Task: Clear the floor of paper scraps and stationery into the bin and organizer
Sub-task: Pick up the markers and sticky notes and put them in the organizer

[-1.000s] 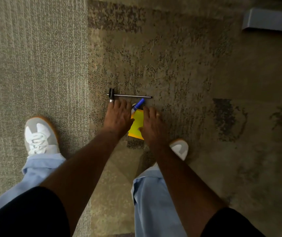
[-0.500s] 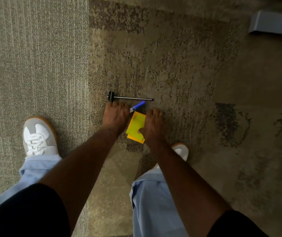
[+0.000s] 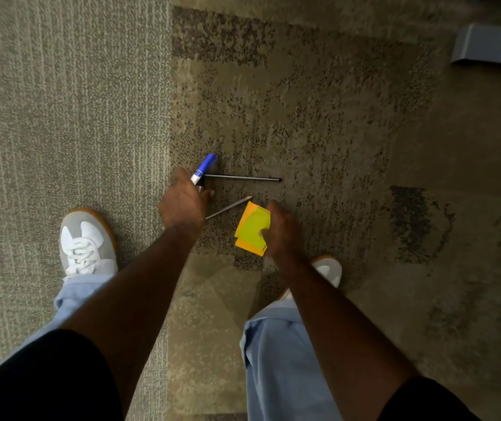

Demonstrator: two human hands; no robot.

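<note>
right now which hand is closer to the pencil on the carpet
Left. The left hand, gripping a blue marker, sits at the pencil's blunt end; the right hand, holding sticky notes, is beyond its tip.

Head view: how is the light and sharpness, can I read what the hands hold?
Head view: dim, with the carpet's right side in shadow; slight blur, wide-angle bending at edges; left hand holds a blue marker, right hand holds yellow and orange notes, both clear.
</note>
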